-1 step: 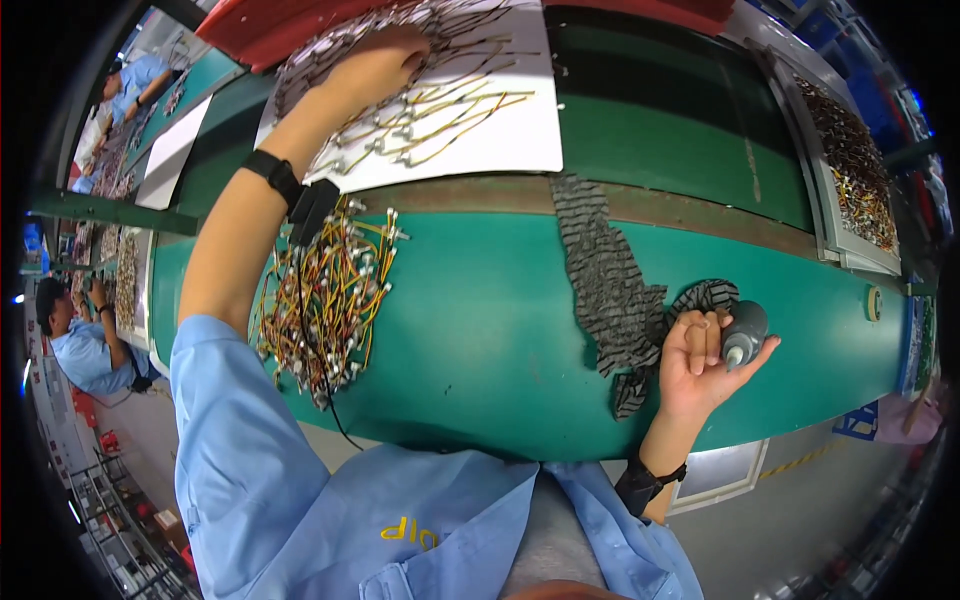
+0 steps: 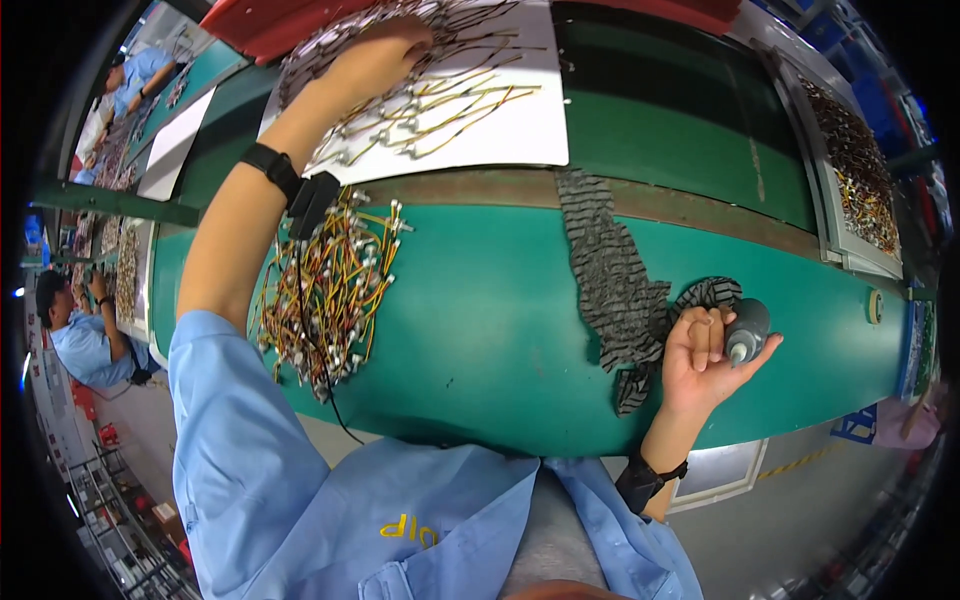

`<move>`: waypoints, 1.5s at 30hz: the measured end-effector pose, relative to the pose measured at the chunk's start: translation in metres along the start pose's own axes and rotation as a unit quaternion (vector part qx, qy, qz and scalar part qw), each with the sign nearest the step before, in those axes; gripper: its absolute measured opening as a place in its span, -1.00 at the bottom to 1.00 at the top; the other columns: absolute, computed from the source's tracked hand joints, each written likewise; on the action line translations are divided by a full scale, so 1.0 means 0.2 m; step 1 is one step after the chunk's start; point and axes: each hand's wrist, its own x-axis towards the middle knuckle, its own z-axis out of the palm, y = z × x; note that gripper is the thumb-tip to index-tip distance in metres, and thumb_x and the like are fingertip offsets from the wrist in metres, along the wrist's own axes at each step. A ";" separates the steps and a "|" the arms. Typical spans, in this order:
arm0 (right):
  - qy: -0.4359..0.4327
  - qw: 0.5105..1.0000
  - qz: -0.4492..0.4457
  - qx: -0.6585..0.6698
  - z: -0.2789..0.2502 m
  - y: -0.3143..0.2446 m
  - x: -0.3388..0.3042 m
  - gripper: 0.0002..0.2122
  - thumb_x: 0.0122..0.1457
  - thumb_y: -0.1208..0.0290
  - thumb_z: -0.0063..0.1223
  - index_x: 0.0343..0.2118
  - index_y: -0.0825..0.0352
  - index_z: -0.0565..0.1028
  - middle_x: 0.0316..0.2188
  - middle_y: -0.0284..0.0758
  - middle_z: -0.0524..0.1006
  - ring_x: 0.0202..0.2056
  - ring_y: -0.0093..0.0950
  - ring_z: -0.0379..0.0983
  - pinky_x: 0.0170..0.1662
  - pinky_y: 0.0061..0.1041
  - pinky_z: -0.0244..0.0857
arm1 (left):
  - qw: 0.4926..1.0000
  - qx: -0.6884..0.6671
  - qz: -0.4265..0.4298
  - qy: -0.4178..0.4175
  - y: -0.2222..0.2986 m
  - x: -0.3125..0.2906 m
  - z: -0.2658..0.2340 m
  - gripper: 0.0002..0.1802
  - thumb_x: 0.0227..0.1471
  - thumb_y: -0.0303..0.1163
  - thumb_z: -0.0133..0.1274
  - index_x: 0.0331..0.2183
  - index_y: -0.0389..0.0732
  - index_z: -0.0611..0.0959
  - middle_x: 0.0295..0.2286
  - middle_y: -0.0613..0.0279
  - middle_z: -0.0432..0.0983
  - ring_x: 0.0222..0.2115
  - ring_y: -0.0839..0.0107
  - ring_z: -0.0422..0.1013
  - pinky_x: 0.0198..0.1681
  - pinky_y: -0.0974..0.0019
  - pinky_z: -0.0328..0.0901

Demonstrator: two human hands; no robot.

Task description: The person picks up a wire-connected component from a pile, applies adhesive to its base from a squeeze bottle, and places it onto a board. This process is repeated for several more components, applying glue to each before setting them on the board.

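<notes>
My left hand (image 2: pixel 385 58) reaches over a white board (image 2: pixel 500 148) at the back, in among wire leads with small metal-and-white parts at their ends. Its fingertips are hidden, so what they touch does not show. Rows of these red, yellow and black wire leads (image 2: pixel 450 118) lie on the board beside the hand. At the right, my right hand (image 2: pixel 697 370), palm up, holds a dark grey squeeze bottle (image 2: pixel 750 322) with a pale nozzle pointing down toward me. A crumpled grey-and-black striped cloth (image 2: pixel 615 285) lies beside that hand.
A heap of similar wire leads (image 2: pixel 325 300) lies on the green table (image 2: pixel 480 350) under my left forearm. Behind is a dark green conveyor belt (image 2: pixel 690 130). A tray of wire leads (image 2: pixel 850 165) stands far right, near a tape roll (image 2: pixel 875 306). Other people sit at left.
The view has shifted very slightly. Both hands and the bottle keep practically the same places.
</notes>
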 end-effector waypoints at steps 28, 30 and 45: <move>-0.107 0.993 0.043 -0.022 0.07 0.12 -0.21 -0.38 0.09 -0.17 -0.01 -0.49 0.51 0.37 -0.86 -0.43 0.00 -0.83 -0.57 -0.12 -0.20 -0.51 0.24 | 0.985 0.021 -0.165 0.050 1.04 -1.27 -0.37 -0.85 -0.17 -0.42 0.17 -0.45 -0.22 0.58 -0.40 0.26 0.39 -0.29 0.28 0.31 -0.24 0.25 0.20; -0.105 0.993 0.045 -0.024 0.05 0.14 -0.24 -0.39 0.08 -0.17 -0.01 -0.49 0.51 0.36 -0.86 -0.43 0.00 -0.82 -0.57 -0.12 -0.20 -0.52 0.24 | 0.984 0.041 -0.165 0.053 1.04 -1.25 -0.33 -0.86 -0.18 -0.42 0.17 -0.46 -0.22 0.58 -0.40 0.26 0.38 -0.30 0.28 0.31 -0.25 0.25 0.20; -0.047 0.997 0.051 -0.029 0.00 0.20 -0.24 -0.42 0.08 -0.15 0.03 -0.49 0.47 0.36 -0.84 -0.44 0.04 -0.82 -0.59 -0.11 -0.21 -0.56 0.22 | 0.964 -0.060 -0.198 0.166 1.11 -1.18 -0.33 -0.89 -0.21 -0.56 0.14 -0.50 -0.23 0.55 -0.48 0.23 0.39 -0.44 0.27 0.30 -0.36 0.24 0.17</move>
